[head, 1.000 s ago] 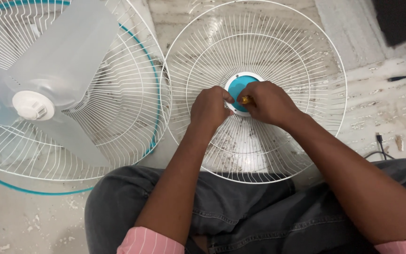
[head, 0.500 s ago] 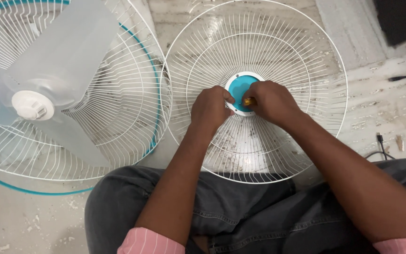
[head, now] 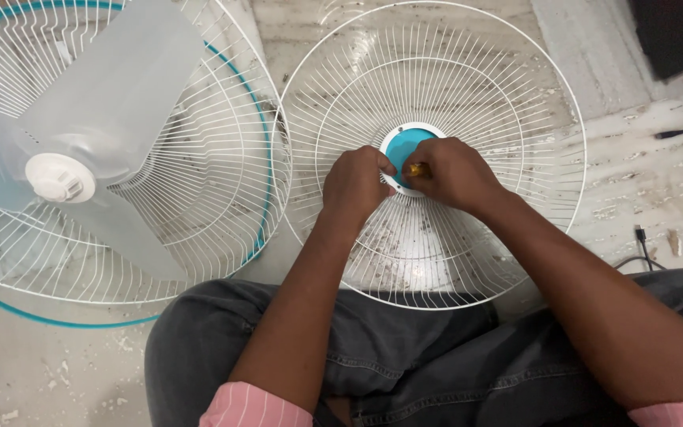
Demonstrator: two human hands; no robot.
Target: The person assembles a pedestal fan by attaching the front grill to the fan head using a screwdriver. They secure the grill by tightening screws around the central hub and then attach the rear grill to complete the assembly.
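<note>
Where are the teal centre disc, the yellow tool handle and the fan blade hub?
teal centre disc [head: 406, 146], head view, on its bare upper part.
yellow tool handle [head: 415, 168], head view, on the bit showing between the hands.
fan blade hub [head: 59, 179], head view, on its white cap.

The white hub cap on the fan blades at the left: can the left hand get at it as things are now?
Probably yes: the hub cap lies uncovered beside the grille, and nothing stands between it and the left hand.
</note>
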